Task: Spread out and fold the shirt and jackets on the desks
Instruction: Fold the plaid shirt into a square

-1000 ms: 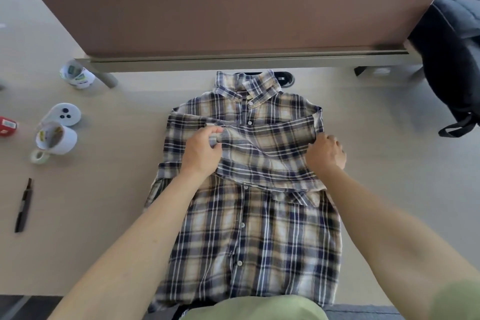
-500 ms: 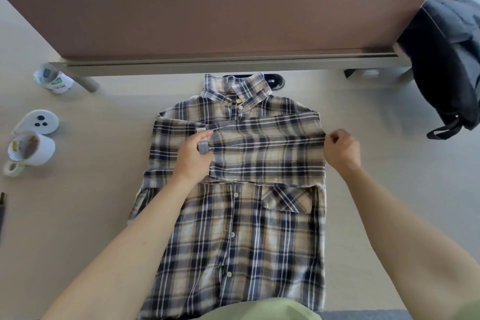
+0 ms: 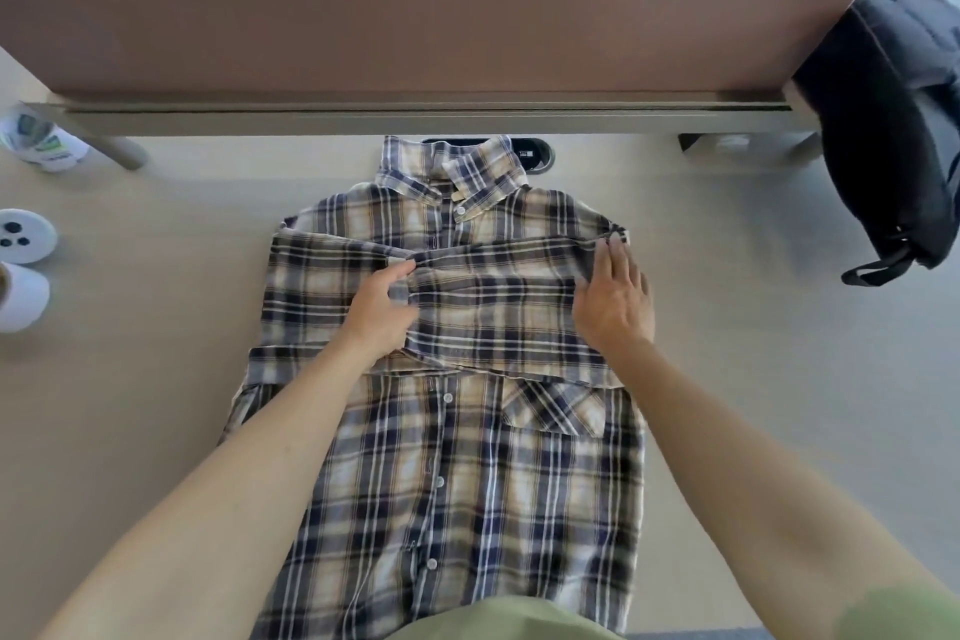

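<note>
Plaid shirt (image 3: pixel 467 483) lies flat on bench (image 3: pixel 130 379), front up, buttons done, bottom edge nearest. Sleeve (image 3: pixel 493 307) folded across chest. Left hand (image 3: pixel 382 307) pinches sleeve end, fingers curled round it. Right hand (image 3: pixel 615 296) flat, fingers straight, pressing on shirt's right edge. White cup (image 3: pixel 21 296) at far left. Brown wall panel (image 3: pixel 415 0) behind collar. Dark bag or jacket (image 3: pixel 883 120) far right, cannot tell which.
</note>
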Demonstrator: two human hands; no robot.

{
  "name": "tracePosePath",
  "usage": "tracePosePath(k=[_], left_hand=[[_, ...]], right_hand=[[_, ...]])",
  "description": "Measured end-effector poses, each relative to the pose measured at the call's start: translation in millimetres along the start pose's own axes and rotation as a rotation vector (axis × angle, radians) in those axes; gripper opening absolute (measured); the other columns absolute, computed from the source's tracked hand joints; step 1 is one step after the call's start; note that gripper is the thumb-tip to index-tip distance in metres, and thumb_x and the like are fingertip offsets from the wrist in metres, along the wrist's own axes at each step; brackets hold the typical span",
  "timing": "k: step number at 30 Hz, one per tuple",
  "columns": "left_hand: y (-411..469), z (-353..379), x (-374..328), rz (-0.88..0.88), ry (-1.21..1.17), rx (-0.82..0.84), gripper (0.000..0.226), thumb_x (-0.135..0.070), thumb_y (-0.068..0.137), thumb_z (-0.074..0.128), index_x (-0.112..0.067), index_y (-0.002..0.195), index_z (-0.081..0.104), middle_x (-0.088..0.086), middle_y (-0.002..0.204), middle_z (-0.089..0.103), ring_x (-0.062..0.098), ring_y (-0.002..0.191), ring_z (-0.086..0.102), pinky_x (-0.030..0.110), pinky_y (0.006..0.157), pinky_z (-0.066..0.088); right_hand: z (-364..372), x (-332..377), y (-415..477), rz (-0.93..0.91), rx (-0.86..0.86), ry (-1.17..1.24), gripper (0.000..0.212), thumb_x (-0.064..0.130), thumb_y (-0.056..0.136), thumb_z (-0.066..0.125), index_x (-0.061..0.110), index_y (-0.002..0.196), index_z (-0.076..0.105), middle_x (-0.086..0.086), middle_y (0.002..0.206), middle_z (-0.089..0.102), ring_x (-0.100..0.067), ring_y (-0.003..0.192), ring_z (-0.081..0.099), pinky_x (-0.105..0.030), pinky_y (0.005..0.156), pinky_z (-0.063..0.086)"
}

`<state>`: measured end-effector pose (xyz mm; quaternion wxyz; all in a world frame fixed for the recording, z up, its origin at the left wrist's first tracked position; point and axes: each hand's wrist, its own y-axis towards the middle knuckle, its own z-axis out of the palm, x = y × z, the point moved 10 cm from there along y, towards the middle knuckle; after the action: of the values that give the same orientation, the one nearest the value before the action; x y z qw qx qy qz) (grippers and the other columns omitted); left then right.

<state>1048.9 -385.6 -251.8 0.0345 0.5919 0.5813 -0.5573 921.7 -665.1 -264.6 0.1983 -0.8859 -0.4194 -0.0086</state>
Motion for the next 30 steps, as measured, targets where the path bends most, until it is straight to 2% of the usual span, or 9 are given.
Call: tracePosePath(k=[3,6,10,14,17,19,22,26,30], left_hand=[[-5.7,-3.1,-5.9,0.043,-0.019,0.0,0.067,0.007,0.091,0.057,-0.02,0.15,0.042,-0.005,0.153,0.039,-0.021,0.081,0.058,0.002,0.068,0.041],[-8.6,-6.4,-9.5,0.065,0.025,-0.002,0.065,0.001,0.089,0.062,-0.023,0.147,0.046,-0.005,0.154,0.04,0.009,0.14,0.038,0.022,0.104,0.027],[-5.9,-6.0,-8.0,0.058,0.002,0.005,0.064,0.004,0.088,0.059,-0.022,0.146,0.048,-0.007,0.151,0.041,-0.015,0.113,0.044,0.007,0.094,0.032],[4.0,-7.9,-4.5,0.041,0.012,-0.008,0.063,0.005,0.088,0.058,-0.022,0.144,0.051,-0.005,0.153,0.042,-0.001,0.123,0.035,0.012,0.094,0.028],[8.4,-5.0,-3.7,0.048,0.022,-0.014,0.058,0.006,0.088,0.056,-0.022,0.139,0.056,-0.004,0.148,0.048,0.008,0.125,0.046,0.022,0.097,0.033],[10.9,-1.6,1.4,0.021,0.027,-0.016,0.058,0.009,0.088,0.052,-0.023,0.136,0.057,-0.002,0.143,0.051,0.011,0.087,0.062,0.022,0.07,0.045],[15.8,-0.6,10.6,-0.03,0.046,-0.06,0.06,0.011,0.089,0.048,-0.021,0.14,0.054,0.0,0.148,0.045,0.001,0.047,0.05,0.017,0.041,0.037],[15.2,1.9,2.2,0.059,0.166,-0.105,0.058,0.003,0.091,0.054,-0.021,0.144,0.05,-0.003,0.151,0.041,0.007,0.122,0.05,0.013,0.09,0.038],[11.9,-5.1,-4.4,0.158,0.389,-0.258,0.048,-0.003,0.093,0.057,-0.017,0.139,0.053,0.001,0.147,0.041,0.009,0.126,0.042,0.012,0.103,0.031]], right_hand=[[-2.1,-27.8,9.9,0.21,-0.09,0.123,0.062,0.043,0.105,0.028,0.013,0.157,0.012,-0.014,0.164,0.017,-0.033,0.149,0.021,-0.049,0.121,0.02],[-21.5,-54.3,21.7,0.359,-0.221,0.32,0.052,0.044,0.103,0.038,0.018,0.147,0.032,-0.018,0.141,0.047,-0.038,0.131,0.042,-0.053,0.109,0.03],[-22.7,-54.0,48.7,0.137,-0.103,0.409,0.034,0.029,0.095,0.048,0.028,0.128,0.053,-0.009,0.109,0.063,-0.031,0.1,0.059,-0.047,0.094,0.049],[-22.4,-65.1,77.1,0.118,0.076,0.39,0.005,0.019,0.091,0.057,0.016,0.09,0.06,-0.004,0.077,0.055,-0.027,0.079,0.054,-0.03,0.068,0.038],[-35.5,-75.1,96.2,0.113,0.088,0.326,0.015,0.022,0.091,0.062,0.012,0.084,0.054,-0.005,0.077,0.051,-0.026,0.075,0.048,-0.033,0.061,0.03],[-43.1,-82.2,103.7,0.113,0.055,0.306,0.023,0.026,0.091,0.062,0.016,0.077,0.046,-0.002,0.074,0.048,-0.024,0.07,0.045,-0.033,0.059,0.033],[-49.6,-86.1,102.1,0.159,-0.001,0.261,0.025,0.027,0.095,0.058,0.02,0.077,0.042,-0.004,0.079,0.05,-0.029,0.078,0.05,-0.036,0.07,0.04],[-74.2,-50.0,65.9,0.036,-0.286,0.117,0.017,0.023,0.1,0.044,0.01,0.109,0.053,-0.011,0.104,0.054,-0.03,0.095,0.053,-0.042,0.083,0.045],[-24.3,10.3,22.3,-0.245,-0.144,-0.151,0.049,0.039,0.103,0.029,0.012,0.143,0.039,-0.015,0.147,0.042,-0.032,0.139,0.036,-0.049,0.115,0.027]])
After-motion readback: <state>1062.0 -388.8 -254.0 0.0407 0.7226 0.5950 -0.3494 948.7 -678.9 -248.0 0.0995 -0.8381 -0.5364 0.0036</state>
